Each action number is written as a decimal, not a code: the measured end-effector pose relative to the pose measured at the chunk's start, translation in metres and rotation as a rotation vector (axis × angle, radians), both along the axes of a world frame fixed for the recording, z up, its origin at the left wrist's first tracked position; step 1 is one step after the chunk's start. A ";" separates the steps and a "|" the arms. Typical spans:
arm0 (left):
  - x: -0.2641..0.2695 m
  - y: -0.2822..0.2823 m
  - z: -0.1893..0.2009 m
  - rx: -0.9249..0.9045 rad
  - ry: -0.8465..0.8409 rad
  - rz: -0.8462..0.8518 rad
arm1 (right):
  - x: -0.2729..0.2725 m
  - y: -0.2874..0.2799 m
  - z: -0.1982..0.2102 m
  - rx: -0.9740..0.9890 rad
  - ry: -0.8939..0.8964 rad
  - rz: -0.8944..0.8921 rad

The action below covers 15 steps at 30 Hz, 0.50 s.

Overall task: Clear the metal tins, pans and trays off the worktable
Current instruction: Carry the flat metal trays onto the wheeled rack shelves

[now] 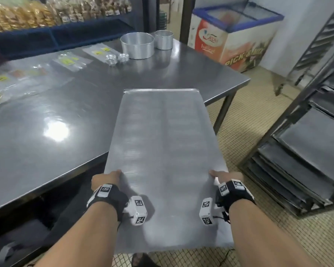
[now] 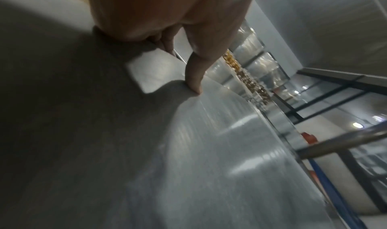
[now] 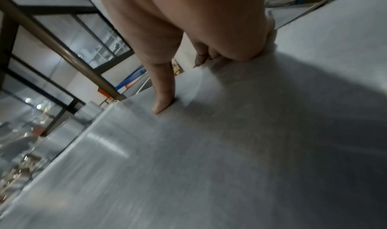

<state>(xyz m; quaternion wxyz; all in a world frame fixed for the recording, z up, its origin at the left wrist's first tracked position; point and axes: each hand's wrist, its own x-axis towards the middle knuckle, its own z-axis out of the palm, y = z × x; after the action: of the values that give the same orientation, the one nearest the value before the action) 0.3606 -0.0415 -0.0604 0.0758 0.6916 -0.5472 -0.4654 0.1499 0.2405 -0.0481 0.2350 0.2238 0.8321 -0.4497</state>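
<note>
A long flat metal tray (image 1: 162, 151) is held out in front of me, its far end over the worktable's (image 1: 66, 116) near right corner. My left hand (image 1: 106, 178) grips the tray's left edge, thumb on top and fingers curled under. My right hand (image 1: 223, 175) grips the right edge the same way. In the left wrist view the thumb (image 2: 193, 77) presses the tray (image 2: 240, 166); in the right wrist view the thumb (image 3: 163, 93) lies on the tray (image 3: 188, 166). A large round tin (image 1: 137, 45), a smaller round tin (image 1: 163, 39) and two small foil cups (image 1: 117, 58) stand at the table's far end.
Clear plastic bags with yellow labels (image 1: 69, 60) lie along the table's left side. A metal rack (image 1: 305, 151) holding dark trays stands on the right. A chest freezer (image 1: 233, 35) sits beyond the table. Shelves of packaged goods (image 1: 46, 14) line the back wall.
</note>
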 end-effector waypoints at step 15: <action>-0.088 0.165 0.062 -0.008 0.223 -0.317 | 0.075 0.226 0.078 -0.085 0.228 -0.604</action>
<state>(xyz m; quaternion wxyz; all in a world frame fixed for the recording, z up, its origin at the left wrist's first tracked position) 0.2729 0.1237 0.0012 0.0643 0.5404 -0.6393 -0.5432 0.2246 0.4662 0.0302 0.0054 0.3986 0.7295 -0.5557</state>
